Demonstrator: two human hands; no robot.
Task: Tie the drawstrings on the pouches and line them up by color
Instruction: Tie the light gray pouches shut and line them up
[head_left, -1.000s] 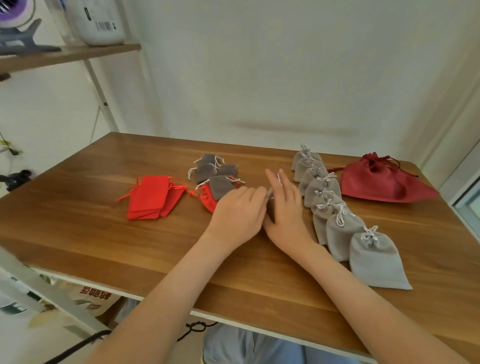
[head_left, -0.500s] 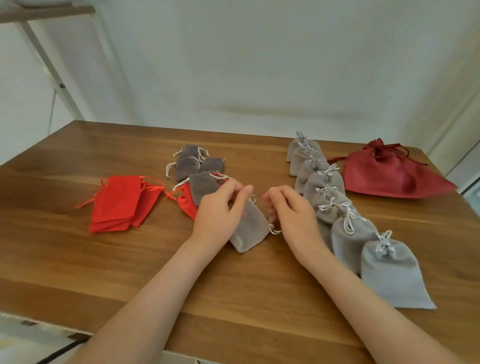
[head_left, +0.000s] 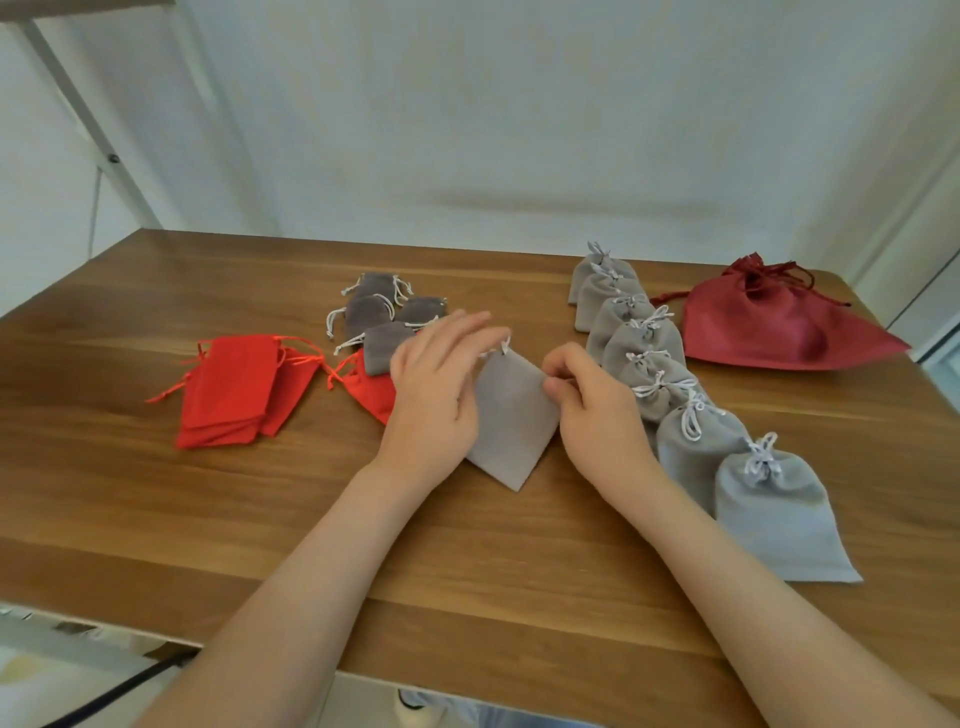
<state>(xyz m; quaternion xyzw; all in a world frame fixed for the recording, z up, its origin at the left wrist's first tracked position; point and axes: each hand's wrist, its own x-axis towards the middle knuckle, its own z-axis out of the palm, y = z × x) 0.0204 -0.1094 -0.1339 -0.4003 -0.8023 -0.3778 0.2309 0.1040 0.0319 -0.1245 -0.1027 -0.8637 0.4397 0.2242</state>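
A light grey pouch (head_left: 511, 415) lies flat and untied on the wooden table (head_left: 519, 561), between my hands. My left hand (head_left: 434, 400) pinches the white drawstring at the pouch's top left corner. My right hand (head_left: 597, 410), fingers curled, pinches the pouch's mouth at its right corner. To the right runs a diagonal row of several tied light grey pouches (head_left: 691, 436). An untied pile of dark grey pouches (head_left: 382, 317) sits beyond my left hand, with a red pouch (head_left: 371, 389) partly under it. A stack of flat red pouches (head_left: 239, 389) lies at the left.
A large dark red drawstring bag (head_left: 769, 327) rests at the table's far right corner, behind the grey row. A white wall stands close behind the table. A metal shelf leg (head_left: 98, 140) rises at the far left.
A second ago both hands covered the pouch. They have since spread apart to its mouth corners, and the pouch now lies in plain view between them.
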